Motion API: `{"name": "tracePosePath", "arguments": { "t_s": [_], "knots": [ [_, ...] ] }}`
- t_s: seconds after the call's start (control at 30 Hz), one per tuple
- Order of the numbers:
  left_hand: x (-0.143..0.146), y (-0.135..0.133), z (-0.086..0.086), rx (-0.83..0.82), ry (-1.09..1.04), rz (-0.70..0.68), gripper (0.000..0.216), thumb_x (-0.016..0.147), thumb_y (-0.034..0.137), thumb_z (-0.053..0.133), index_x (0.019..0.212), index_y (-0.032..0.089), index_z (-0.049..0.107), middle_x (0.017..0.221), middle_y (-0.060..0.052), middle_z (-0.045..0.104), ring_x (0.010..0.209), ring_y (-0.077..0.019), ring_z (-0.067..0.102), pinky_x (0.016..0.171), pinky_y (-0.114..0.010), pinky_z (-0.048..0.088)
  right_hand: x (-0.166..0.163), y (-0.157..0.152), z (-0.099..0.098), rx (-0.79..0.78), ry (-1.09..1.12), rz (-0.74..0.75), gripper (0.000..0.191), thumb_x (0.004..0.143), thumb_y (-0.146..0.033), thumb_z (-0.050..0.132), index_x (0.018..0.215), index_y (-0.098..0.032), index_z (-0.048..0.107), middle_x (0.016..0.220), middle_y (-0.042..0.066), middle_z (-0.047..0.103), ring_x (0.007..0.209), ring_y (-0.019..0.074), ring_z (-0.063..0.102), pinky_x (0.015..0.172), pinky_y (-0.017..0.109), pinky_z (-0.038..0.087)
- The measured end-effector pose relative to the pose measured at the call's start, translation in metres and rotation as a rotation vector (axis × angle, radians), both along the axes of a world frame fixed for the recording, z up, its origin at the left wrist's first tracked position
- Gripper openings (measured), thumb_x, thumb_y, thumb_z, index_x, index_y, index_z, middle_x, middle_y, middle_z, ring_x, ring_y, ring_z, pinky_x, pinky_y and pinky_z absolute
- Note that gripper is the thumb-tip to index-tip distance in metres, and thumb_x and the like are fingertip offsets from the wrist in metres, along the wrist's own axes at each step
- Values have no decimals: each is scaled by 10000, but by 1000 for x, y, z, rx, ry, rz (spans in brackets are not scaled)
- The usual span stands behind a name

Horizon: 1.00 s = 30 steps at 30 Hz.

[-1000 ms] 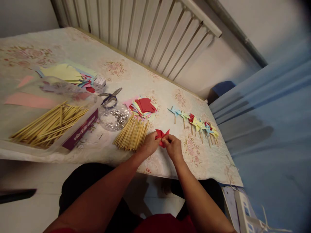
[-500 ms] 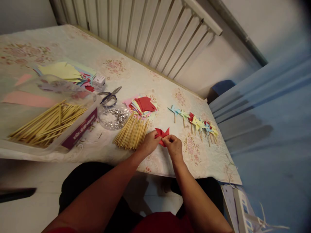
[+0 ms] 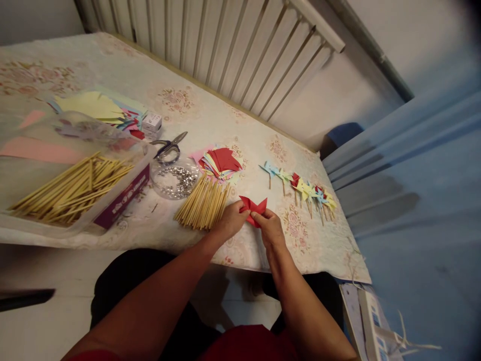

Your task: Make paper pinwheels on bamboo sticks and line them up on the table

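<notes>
Both hands hold a red paper pinwheel [image 3: 257, 205] above the near edge of the table, its pointed blades sticking up between them. My left hand [image 3: 232, 220] pinches its left side, and my right hand [image 3: 268, 224] has thumb and fingers closed on its right side near the centre. Just left of my left hand lies a bundle of thin wooden sticks [image 3: 203, 205]. Behind it sits a pile of cut paper pieces [image 3: 221, 163], red on top. Whether a pin is between my fingers cannot be made out.
Finished pinwheels on sticks [image 3: 306, 190] lie in a row at right. To the left are a round clear dish of metal pins [image 3: 175, 180], scissors [image 3: 169, 149], a small white box [image 3: 152, 123], coloured paper sheets [image 3: 90, 108] and a plastic bin [image 3: 141, 160] of sticks.
The right side of the red pinwheel is spread wider, and my right hand has shifted slightly, its fingers lower behind the paper. My left hand keeps nearly the same place.
</notes>
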<state>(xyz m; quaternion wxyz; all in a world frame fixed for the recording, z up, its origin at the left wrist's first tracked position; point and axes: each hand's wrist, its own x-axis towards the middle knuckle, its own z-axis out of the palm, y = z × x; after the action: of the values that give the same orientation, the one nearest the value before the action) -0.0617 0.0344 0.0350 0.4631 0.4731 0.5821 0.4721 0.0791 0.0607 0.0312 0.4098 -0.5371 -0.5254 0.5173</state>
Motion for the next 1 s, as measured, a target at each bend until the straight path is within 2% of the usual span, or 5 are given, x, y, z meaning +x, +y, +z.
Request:
{"name": "tracePosePath", "arguments": {
  "t_s": [0.17, 0.33, 0.43, 0.67, 1.0],
  "knots": [
    [0, 1, -1, 3, -50, 15, 182, 755, 163, 540, 617, 176, 424, 597, 58, 444, 592, -99, 402, 561, -242, 294, -3, -1, 1, -42, 69, -9, 249, 586, -301, 781, 791, -170, 725, 751, 18, 719, 638, 148, 610, 671, 289, 478],
    [5, 5, -17, 53, -183, 44, 24, 744, 172, 569, 728, 162, 554, 679, 26, 570, 654, -121, 501, 617, -237, 385, -4, -1, 5, -52, 39, -10, 253, 585, -309, 771, 790, -170, 724, 731, 14, 714, 628, 150, 608, 650, 287, 476],
    [6, 7, -22, 48, -220, 57, 39, 744, 169, 580, 779, 154, 586, 728, 4, 614, 690, -131, 548, 637, -241, 416, -3, 1, 3, -59, 33, -2, 229, 588, -307, 778, 758, -166, 715, 682, -3, 692, 590, 130, 585, 617, 268, 453],
    [3, 4, -12, -46, -193, 33, 41, 745, 166, 588, 773, 140, 604, 725, -6, 623, 660, -127, 556, 607, -238, 407, -2, 1, 8, -96, 67, 32, 213, 572, -286, 781, 738, -170, 718, 702, 5, 710, 597, 130, 597, 644, 273, 470],
    [3, 5, -12, -11, -164, -46, 77, 747, 168, 561, 780, 141, 625, 733, -4, 636, 678, -132, 553, 624, -240, 408, -3, 0, 17, -153, 115, 53, 212, 526, -271, 797, 690, -173, 707, 699, 19, 722, 591, 138, 620, 641, 280, 495]
  ]
}}
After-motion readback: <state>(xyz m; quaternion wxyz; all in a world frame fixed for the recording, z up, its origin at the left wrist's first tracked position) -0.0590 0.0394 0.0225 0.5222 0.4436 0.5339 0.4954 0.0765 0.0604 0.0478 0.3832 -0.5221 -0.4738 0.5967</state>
